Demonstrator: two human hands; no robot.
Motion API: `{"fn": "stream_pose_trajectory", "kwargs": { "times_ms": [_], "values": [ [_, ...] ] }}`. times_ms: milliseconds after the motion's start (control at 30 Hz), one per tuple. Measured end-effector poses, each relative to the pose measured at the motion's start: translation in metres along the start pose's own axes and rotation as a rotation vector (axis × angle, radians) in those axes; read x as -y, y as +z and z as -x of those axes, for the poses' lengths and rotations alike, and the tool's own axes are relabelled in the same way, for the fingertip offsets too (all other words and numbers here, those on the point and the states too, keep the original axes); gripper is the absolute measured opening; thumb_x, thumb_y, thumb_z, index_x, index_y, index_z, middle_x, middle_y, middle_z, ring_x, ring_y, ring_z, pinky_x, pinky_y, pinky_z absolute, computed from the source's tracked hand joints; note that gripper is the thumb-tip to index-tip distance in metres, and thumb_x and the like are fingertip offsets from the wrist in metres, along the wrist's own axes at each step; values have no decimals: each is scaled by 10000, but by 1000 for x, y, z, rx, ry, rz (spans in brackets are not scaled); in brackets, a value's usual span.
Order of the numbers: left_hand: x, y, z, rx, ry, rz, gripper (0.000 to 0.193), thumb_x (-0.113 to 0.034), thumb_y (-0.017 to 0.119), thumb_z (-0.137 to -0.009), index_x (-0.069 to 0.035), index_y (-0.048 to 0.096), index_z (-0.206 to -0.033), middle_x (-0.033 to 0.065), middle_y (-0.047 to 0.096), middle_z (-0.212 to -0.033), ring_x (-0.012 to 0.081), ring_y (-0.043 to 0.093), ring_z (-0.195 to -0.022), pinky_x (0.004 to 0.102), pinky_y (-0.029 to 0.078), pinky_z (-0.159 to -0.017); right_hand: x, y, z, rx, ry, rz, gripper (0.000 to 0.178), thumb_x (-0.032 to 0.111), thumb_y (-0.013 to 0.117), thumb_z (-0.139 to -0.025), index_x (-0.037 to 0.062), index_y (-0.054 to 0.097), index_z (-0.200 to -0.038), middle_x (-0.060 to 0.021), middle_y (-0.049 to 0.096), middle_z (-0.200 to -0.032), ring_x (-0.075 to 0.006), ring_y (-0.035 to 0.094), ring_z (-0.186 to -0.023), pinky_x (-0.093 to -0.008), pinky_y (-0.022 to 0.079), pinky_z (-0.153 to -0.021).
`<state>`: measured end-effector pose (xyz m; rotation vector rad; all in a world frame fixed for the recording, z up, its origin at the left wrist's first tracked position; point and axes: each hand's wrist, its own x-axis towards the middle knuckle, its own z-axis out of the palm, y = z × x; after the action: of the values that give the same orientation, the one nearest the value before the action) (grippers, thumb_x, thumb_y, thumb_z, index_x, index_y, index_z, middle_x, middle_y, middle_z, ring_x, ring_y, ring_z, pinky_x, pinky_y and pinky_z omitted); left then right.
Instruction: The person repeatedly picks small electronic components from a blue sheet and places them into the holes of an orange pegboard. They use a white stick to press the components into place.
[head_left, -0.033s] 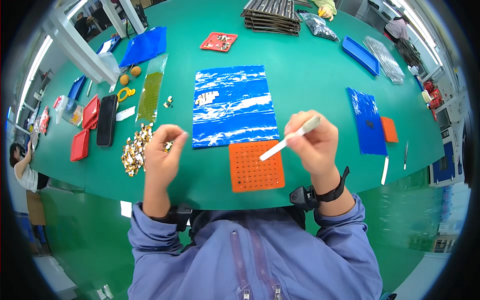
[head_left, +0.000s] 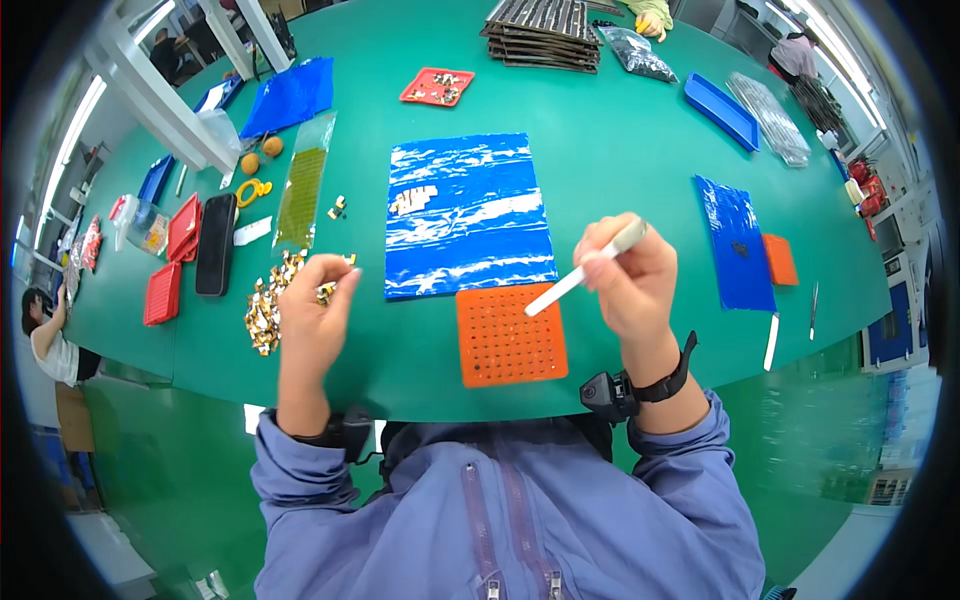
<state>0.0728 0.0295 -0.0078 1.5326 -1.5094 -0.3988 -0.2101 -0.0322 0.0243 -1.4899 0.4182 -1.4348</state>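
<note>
My right hand (head_left: 632, 280) grips a slim white stick-like tool (head_left: 562, 290) with a thicker cream end. The tool's thin tip points down over the upper right part of an orange square plate (head_left: 512, 350) with rows of small holes. My left hand (head_left: 318, 310) is curled, thumb and forefinger tips close together, beside a heap of small gold-and-white pieces (head_left: 264, 310). Whether a piece is between those fingertips cannot be made out. Beyond the orange plate lies a shiny blue sheet (head_left: 470, 235), carrying a small cluster of white pieces (head_left: 413, 199).
At left are a black phone (head_left: 215, 245), red trays (head_left: 163, 293), yellow scissors (head_left: 250, 193) and a bagged olive sheet (head_left: 303, 190). A red tray of parts (head_left: 437, 87) sits farther back. On the right lie another blue sheet (head_left: 738, 245), tweezers (head_left: 814, 310) and a blue tray (head_left: 722, 110).
My left hand has shifted slightly left, closer over the heap of pieces. My right hand and the white tool have moved a little up and right. The orange plate appears almost unchanged.
</note>
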Motion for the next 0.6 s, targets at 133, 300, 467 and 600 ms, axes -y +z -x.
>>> {"fn": "stream_pose_trajectory", "kwargs": {
  "times_ms": [133,300,467,600],
  "values": [
    [1,-31,-15,162,148,-479,62,-57,610,-730,-23,567,-759,106,560,-749,256,555,-719,322,430,-635,-7,-11,-2,-121,137,-174,24,14,568,-806,14,546,-799,2,529,-693,-30,478,-599,-160,368,-528],
    [4,-8,-72,365,304,-425,116,-144,644,-713,-54,598,-770,110,543,-754,279,534,-742,355,419,-664,-14,-4,0,-96,198,-190,26,31,571,-811,23,546,-806,13,523,-687,-27,470,-595,-163,367,-530],
    [15,52,-117,449,112,-521,168,-240,667,-702,-105,632,-795,130,544,-839,285,517,-862,360,407,-770,-18,-9,-3,-104,209,-204,39,51,562,-812,18,546,-798,5,519,-660,-38,458,-563,-169,362,-511],
    [20,74,-120,395,117,-604,146,-221,690,-678,-118,604,-734,105,521,-842,283,484,-888,372,398,-768,-20,-16,-3,-70,247,-256,59,52,585,-808,15,550,-838,10,545,-716,-28,487,-623,-165,388,-557]
  ]
}}
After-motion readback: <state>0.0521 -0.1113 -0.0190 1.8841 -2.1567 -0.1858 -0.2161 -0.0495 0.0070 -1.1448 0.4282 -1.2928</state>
